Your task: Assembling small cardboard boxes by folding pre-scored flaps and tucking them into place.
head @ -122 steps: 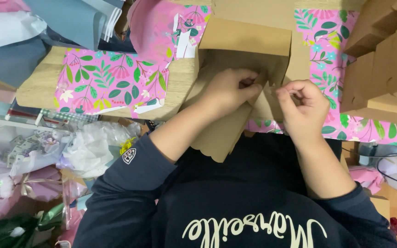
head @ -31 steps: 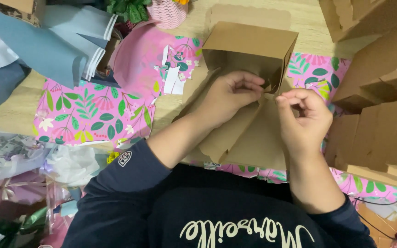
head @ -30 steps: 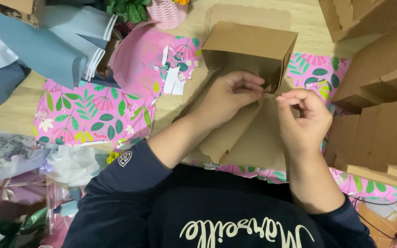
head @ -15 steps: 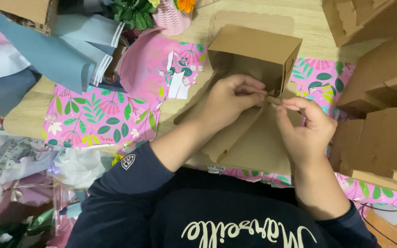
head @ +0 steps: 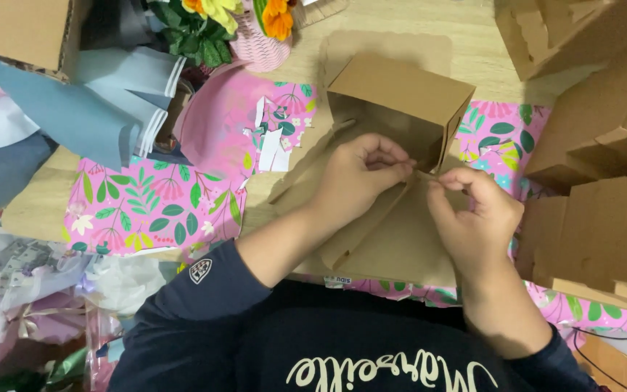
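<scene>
- The half-folded brown cardboard box point(head: 400, 145) lies near the middle of the light wooden table point(head: 473, 29), on pink floral wrapping paper point(head: 154, 210).
- The left hand point(head: 361, 178) pinches a flap edge with curled fingers; the right hand point(head: 473, 218) pinches the meeting flap beside it.
- The step in hand looks like joining two flaps; next the tab likely needs tucking into its slot, held steady.
- Stacked brown cardboard boxes point(head: 604, 145) line the right edge.

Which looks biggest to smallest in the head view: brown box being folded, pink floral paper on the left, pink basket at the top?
1. Brown box, flaps included; both the left hand and right hand are on it.
2. Pink floral paper, partly covered, so the gap is unsure.
3. Pink basket, cut off by the frame edge.
</scene>
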